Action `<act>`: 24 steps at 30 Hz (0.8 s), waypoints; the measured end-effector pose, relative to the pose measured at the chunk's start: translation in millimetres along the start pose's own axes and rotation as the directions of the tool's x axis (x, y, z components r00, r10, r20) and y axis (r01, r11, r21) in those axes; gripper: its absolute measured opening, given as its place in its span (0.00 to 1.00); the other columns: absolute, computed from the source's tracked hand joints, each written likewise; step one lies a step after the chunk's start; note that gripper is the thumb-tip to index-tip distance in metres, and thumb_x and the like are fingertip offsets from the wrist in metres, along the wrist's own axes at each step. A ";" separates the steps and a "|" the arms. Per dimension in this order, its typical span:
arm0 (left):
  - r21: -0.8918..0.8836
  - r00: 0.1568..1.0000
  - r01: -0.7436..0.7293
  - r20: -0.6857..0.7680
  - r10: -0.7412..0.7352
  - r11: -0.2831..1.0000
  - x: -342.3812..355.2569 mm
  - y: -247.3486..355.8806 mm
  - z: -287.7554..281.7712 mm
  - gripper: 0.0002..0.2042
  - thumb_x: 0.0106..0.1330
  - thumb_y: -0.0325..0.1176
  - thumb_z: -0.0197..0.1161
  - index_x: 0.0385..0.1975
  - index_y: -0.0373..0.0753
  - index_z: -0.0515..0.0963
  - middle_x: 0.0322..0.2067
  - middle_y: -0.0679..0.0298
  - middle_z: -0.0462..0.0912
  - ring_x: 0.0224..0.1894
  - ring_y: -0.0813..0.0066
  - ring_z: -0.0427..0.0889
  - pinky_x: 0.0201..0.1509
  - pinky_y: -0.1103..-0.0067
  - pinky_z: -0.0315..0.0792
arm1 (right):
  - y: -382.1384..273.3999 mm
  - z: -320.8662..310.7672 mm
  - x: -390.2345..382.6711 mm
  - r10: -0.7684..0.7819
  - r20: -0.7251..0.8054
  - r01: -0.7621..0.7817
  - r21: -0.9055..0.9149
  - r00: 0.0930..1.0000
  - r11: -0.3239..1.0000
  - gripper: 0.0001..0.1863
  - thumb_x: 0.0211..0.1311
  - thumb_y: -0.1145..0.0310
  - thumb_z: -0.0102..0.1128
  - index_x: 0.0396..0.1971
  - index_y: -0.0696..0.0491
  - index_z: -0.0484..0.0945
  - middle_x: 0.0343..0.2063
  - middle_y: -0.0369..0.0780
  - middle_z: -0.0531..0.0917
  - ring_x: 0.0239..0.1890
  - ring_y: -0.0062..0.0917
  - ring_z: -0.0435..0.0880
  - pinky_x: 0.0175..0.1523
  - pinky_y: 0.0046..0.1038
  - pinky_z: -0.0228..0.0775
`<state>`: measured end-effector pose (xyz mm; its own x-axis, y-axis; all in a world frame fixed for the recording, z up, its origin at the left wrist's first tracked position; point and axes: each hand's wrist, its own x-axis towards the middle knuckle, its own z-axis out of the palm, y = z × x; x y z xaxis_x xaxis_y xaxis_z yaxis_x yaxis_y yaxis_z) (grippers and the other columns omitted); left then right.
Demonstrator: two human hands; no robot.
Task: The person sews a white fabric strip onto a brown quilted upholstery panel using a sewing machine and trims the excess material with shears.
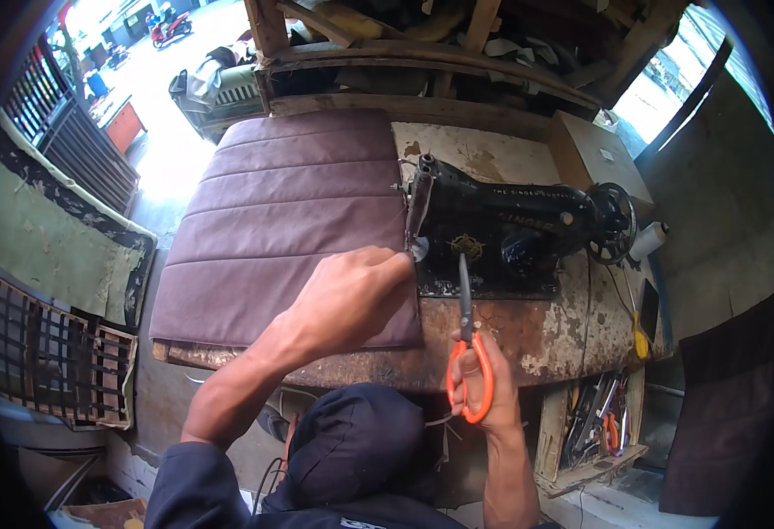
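A black sewing machine (493, 225) stands on the worn table, its needle end toward the left. Brown quilted fabric (290, 220) with stitched cross seams lies flat to its left, its right edge along the needle area. My left hand (356, 291) is closed over the fabric's right edge, just in front of the needle. Its fingertips are hidden, so whatever they pinch does not show. In my right hand (500, 397) is a pair of scissors (486, 375) with orange handles. Their dark blades are together and point up, in front of the machine's body.
The worn tabletop (563, 339) carries a white thread spool (650, 240) and a yellow-handled screwdriver (640, 339) at the right. An open drawer (550, 432) of tools sits below. A wooden shelf (440, 62) with scraps runs behind; dark cloth (726, 406) hangs at far right.
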<state>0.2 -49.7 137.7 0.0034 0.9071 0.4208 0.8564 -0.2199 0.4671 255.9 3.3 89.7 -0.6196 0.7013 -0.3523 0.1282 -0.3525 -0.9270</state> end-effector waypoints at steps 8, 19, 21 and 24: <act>-0.795 0.965 -0.253 -0.169 0.200 0.551 -32.4 49.8 -57.8 0.03 0.61 0.18 0.72 0.32 0.27 0.86 0.28 0.56 0.86 0.20 0.71 0.74 0.21 0.75 0.63 | 8.8 -58.7 27.8 -0.483 -0.256 -0.105 -0.942 0.837 0.319 0.31 0.66 0.65 0.66 0.67 0.59 0.72 0.51 0.53 0.81 0.51 0.47 0.82 0.57 0.45 0.73; -0.423 0.991 -0.016 -0.125 -0.041 0.906 -25.6 -18.9 -51.7 0.09 0.56 0.26 0.77 0.35 0.33 0.87 0.27 0.65 0.87 0.24 0.75 0.78 0.26 0.78 0.69 | -101.4 -160.3 91.0 -0.796 -0.479 0.135 -0.820 0.371 0.556 0.27 0.83 0.57 0.46 0.67 0.63 0.71 0.66 0.48 0.76 0.70 0.32 0.73 0.74 0.33 0.60; -0.296 0.992 0.062 -0.087 -0.092 0.953 -9.9 -53.7 -22.3 0.04 0.60 0.27 0.74 0.33 0.38 0.86 0.26 0.62 0.83 0.27 0.67 0.80 0.29 0.72 0.73 | -137.5 -211.6 131.6 -0.568 -0.542 0.265 -0.536 0.620 0.801 0.28 0.83 0.53 0.46 0.67 0.62 0.73 0.62 0.47 0.80 0.64 0.29 0.77 0.69 0.31 0.66; -0.200 0.996 0.067 -0.051 -0.079 0.977 8.1 -94.2 23.4 0.04 0.61 0.29 0.72 0.34 0.38 0.86 0.30 0.60 0.82 0.33 0.59 0.82 0.38 0.66 0.75 | -209.3 -246.1 163.4 -0.383 -0.432 0.097 -0.551 0.816 0.829 0.29 0.80 0.53 0.50 0.64 0.62 0.76 0.55 0.46 0.84 0.57 0.25 0.81 0.63 0.31 0.71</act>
<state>-68.4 -13.2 78.9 -0.0906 0.9020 0.4221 0.7338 -0.2261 0.6406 318.3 344.2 194.4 -0.2204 0.9753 0.0118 0.4728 0.1174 -0.8733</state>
